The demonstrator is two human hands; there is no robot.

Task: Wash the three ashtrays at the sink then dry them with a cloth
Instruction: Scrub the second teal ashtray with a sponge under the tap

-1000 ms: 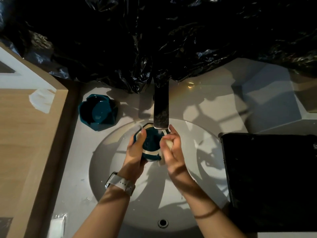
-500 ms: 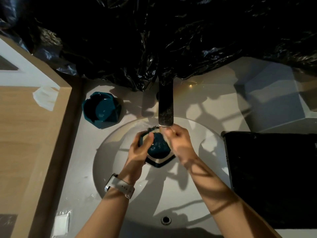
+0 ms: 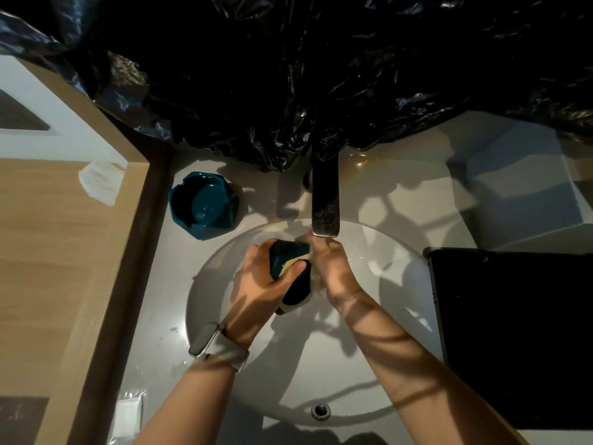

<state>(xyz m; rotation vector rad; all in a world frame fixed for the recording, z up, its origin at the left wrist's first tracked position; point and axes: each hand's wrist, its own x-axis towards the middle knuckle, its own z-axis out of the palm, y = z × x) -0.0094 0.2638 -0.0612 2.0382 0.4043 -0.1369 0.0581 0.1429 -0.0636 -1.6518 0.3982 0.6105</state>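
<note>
Two teal ashtrays are visible, seen from above at a white sink (image 3: 224,364) in dim light. One ashtray (image 3: 288,261) is held in the basin just below the dark faucet (image 3: 324,203). The left hand (image 3: 263,284), with a pale watch on its wrist, has a clenched grip around it, thumb lying across a cream-coloured band on its side. The right hand (image 3: 333,271) is right beside it under the spout; its fingers are blurred, so whether it pinches the ashtray or only rubs it cannot be told. A pale blur between the hands may be running water or suds.

The second ashtray (image 3: 203,205) stands upright on the desk left of the faucet, well apart from the hands. Its hollow looks dark and glossy; whether it holds water is unclear. A third ashtray is not in view.

Judging by its faceted, shiny shape, the ashtray is probably stiff, fairly heavy for its size, breakable, and slippery when wet. A hold wrapping the angled outer walls, as the left hand has, seems safest.

A black tray (image 3: 513,332) sits on the right, black plastic sheeting (image 3: 288,75) behind.
</note>
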